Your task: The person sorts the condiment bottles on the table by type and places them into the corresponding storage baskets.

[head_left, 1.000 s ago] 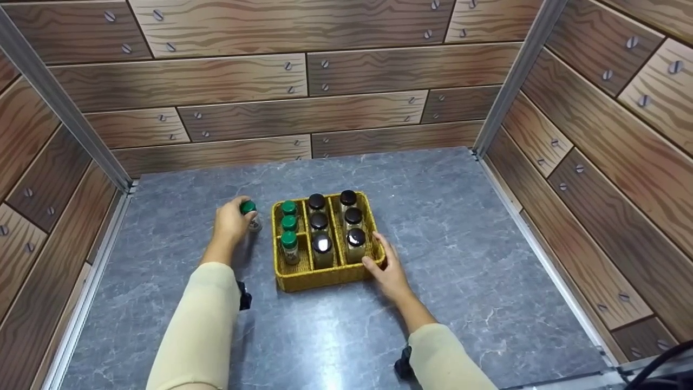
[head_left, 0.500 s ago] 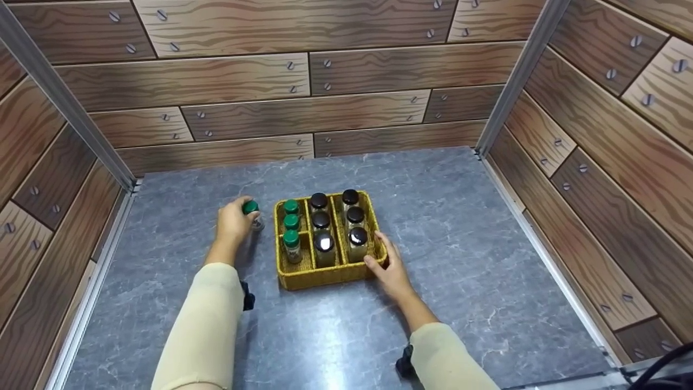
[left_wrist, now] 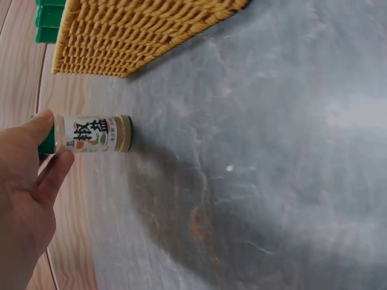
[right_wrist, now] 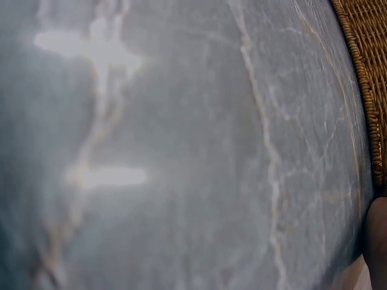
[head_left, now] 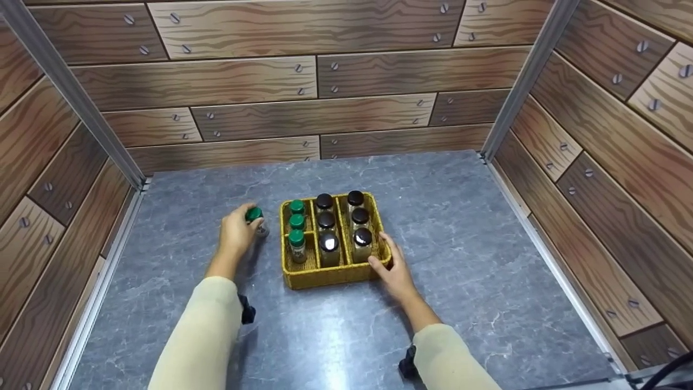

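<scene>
My left hand (head_left: 236, 232) pinches a small spice jar (left_wrist: 94, 134) by its green cap, left of the yellow woven basket (head_left: 330, 278). The jar is upright with its base close over the tabletop; its white label carries printed characters. My right hand (head_left: 398, 275) holds the basket's near right corner, thumb at the front rim and fingers along the right side. Inside the basket, green-capped jars (head_left: 297, 249) line the left section, one of them in the nearer compartment. Black-capped jars (head_left: 329, 252) fill the middle and right sections.
A grey marble-patterned tabletop (head_left: 476, 260) lies under everything. Wood-print panels (head_left: 319, 81) wall in the back and both sides, with metal posts at the corners. A black cable (head_left: 668, 371) shows at the lower right.
My left hand has brought the jar slightly nearer to me, still beside the basket. The right hand keeps its place at the corner. The head view has shifted a little.
</scene>
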The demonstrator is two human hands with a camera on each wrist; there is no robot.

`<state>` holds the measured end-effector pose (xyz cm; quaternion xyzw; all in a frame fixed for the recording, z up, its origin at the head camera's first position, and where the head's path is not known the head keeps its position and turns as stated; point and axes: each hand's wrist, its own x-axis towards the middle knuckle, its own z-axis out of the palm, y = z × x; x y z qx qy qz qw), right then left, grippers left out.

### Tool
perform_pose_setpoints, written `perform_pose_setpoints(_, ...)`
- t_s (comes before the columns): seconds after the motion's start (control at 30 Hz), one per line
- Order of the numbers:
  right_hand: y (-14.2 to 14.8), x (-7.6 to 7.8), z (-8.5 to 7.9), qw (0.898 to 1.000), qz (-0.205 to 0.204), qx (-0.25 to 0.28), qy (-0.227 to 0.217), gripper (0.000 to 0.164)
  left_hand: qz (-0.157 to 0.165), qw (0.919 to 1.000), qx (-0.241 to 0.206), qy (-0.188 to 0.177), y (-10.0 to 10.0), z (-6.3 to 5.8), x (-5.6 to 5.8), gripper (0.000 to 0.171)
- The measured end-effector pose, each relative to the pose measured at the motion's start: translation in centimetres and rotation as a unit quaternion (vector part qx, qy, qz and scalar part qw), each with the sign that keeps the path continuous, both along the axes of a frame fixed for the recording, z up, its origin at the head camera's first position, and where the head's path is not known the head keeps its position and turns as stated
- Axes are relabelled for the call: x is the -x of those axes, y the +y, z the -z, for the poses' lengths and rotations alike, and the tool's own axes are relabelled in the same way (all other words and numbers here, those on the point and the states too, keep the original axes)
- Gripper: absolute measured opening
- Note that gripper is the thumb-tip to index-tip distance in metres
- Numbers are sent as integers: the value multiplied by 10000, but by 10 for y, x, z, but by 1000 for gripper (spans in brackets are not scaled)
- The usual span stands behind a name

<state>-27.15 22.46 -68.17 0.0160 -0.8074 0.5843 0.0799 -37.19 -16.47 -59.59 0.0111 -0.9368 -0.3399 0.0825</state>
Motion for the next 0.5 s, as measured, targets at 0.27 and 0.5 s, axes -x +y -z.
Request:
perform_pose_setpoints(0.27,1,0,-2,9999,18,-68,-122,73,203,9990,-268,306,-2,-1,-21,50)
perform_pose_setpoints(0.5,1,1,-2,9999,-4,-92,-89,72,305,9944,-591,818,2,-8,-42,49)
